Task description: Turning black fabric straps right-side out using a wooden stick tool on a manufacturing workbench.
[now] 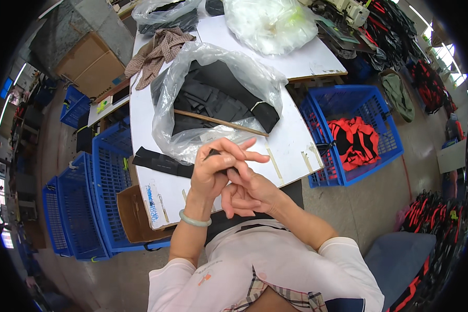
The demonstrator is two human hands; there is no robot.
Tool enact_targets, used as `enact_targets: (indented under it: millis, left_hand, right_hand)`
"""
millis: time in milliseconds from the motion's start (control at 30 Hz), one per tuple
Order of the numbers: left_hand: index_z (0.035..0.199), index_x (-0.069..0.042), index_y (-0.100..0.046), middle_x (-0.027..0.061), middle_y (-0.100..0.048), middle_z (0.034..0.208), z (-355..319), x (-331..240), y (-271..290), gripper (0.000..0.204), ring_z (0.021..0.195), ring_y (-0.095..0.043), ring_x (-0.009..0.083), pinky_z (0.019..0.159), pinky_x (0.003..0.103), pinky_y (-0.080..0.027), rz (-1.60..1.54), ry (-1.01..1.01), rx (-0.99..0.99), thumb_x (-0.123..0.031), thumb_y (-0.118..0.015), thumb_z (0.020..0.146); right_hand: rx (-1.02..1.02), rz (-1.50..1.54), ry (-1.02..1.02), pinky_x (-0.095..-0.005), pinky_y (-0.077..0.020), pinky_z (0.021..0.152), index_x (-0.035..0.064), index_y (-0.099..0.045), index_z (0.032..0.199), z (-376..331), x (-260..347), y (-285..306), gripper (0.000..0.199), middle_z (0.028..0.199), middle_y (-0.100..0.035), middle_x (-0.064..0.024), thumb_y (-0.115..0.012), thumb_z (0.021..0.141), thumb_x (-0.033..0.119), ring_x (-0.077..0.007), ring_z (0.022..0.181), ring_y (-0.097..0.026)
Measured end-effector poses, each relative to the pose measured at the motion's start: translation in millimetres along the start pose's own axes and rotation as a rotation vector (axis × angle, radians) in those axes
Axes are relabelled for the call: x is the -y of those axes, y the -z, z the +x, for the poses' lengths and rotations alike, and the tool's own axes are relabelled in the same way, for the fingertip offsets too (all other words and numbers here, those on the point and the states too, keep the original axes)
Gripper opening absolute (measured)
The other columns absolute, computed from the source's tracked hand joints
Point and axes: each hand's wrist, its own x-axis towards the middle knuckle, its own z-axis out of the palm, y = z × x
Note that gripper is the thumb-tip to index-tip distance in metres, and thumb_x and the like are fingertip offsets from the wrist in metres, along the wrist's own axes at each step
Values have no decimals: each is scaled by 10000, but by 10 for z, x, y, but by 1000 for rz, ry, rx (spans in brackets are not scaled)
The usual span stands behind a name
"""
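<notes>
Close together above the table's near edge are my two hands. My left hand (213, 166), with a pale bangle on its wrist, has its fingers bent round a small black piece (212, 154), mostly hidden by the fingers. My right hand (249, 191) touches it from the right, fingers curled inward; what it grips, if anything, is hidden. A flat black strip (158, 161) lies on the table to the left and runs behind my left hand; I cannot tell whether it joins the piece. Just beyond sits an open clear plastic bag (164, 117) of dark grey cut pieces (208, 96).
A wooden stick (218, 121) lies across the bag on the white table (296, 140). Blue crates (112, 177) stand left; another blue crate (317, 177) at right holds red and black pieces (354, 143). A checked cloth (161, 52) and a full plastic bag (270, 26) lie farther back.
</notes>
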Motion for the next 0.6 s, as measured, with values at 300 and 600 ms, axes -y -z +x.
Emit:
enact_targets:
  millis: [300,600]
  left_hand:
    - [959,66,-597,223,-665,866,-20,286,207,226,1126,-515,433,1008,444,-387,-231,194,-423,-74,-510,805]
    - [708,-59,-527,185,-661,862,59,265,407,419,1034,-584,358,985,453,-397,-339,-2,-280,-426,-499,908]
  right_hand:
    - [-584,-1993,546,-366,-449,475,51,-617,800,309,32,397,179,568,-567,-93,-547,864,204,-226,497,-582]
    - [-259,-379,146,-234,-396,355,19,-550,755,319,63,275,349,515,-553,-80,-490,952,300,-70,326,-405]
